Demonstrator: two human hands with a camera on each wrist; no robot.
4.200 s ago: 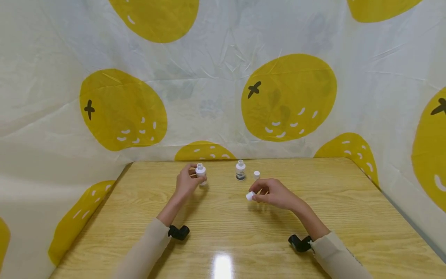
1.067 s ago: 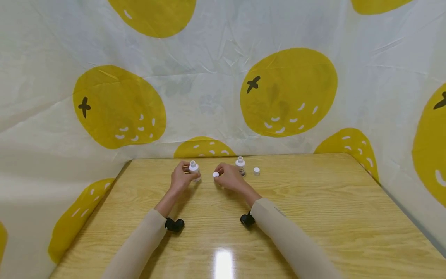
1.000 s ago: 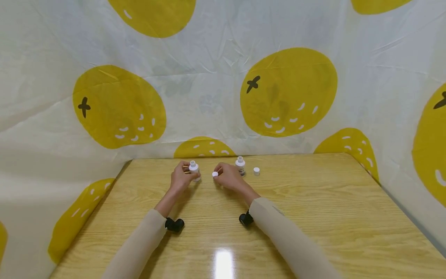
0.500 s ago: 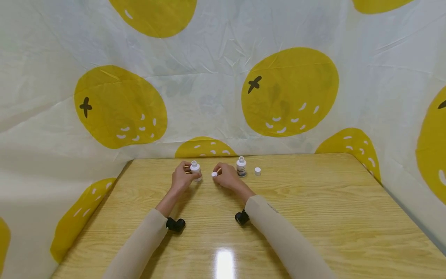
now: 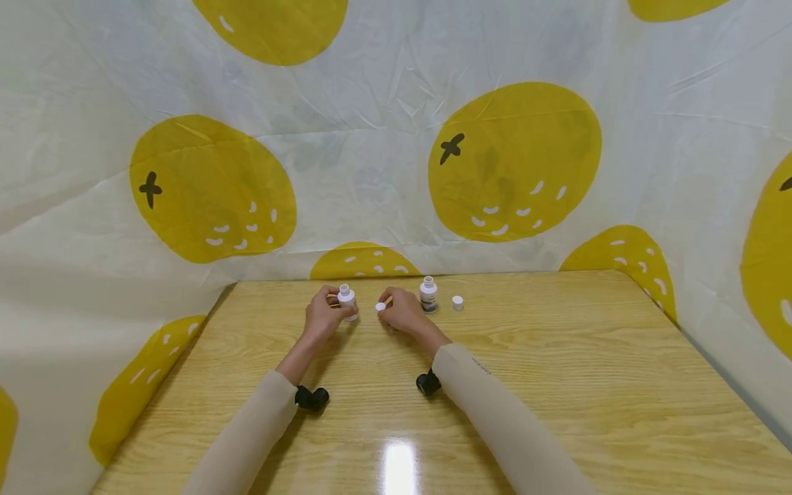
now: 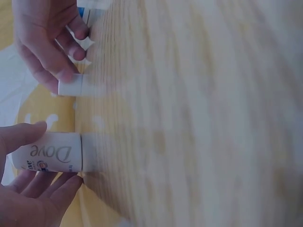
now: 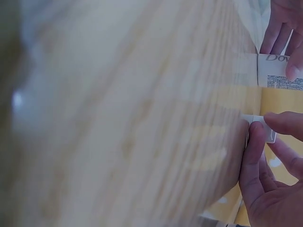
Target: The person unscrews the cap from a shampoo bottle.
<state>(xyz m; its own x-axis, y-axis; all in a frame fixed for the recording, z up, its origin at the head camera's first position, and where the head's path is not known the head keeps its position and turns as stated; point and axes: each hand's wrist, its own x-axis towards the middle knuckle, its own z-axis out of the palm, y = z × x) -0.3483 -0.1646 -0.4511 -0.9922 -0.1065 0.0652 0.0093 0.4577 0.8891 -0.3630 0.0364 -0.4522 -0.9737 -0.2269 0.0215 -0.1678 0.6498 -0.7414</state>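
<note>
My left hand [image 5: 320,317] grips a small white Dove bottle [image 5: 346,300], upright on the table with its neck uncapped. Lettering on this bottle [image 6: 56,150] shows in the left wrist view. To its right, my right hand [image 5: 405,311] pinches a white cap [image 5: 380,307] between thumb and fingers. Down at the tabletop, the cap [image 6: 70,85] appears to touch the wood in the left wrist view. A second white bottle [image 5: 428,295], also without a cap, stands just right of my right hand. Beyond it another white cap [image 5: 457,302] sits on the table.
The wooden table [image 5: 557,357] runs back to a white curtain [image 5: 371,172] with yellow fruit prints. Black wrist cameras are strapped at both sleeves [image 5: 495,412]. A light glare shows on the table's near part.
Over four seconds, my right hand has carried its cap leftward past the second bottle and down to the table. My left hand and its bottle shifted slightly left. Little moved in the last second.
</note>
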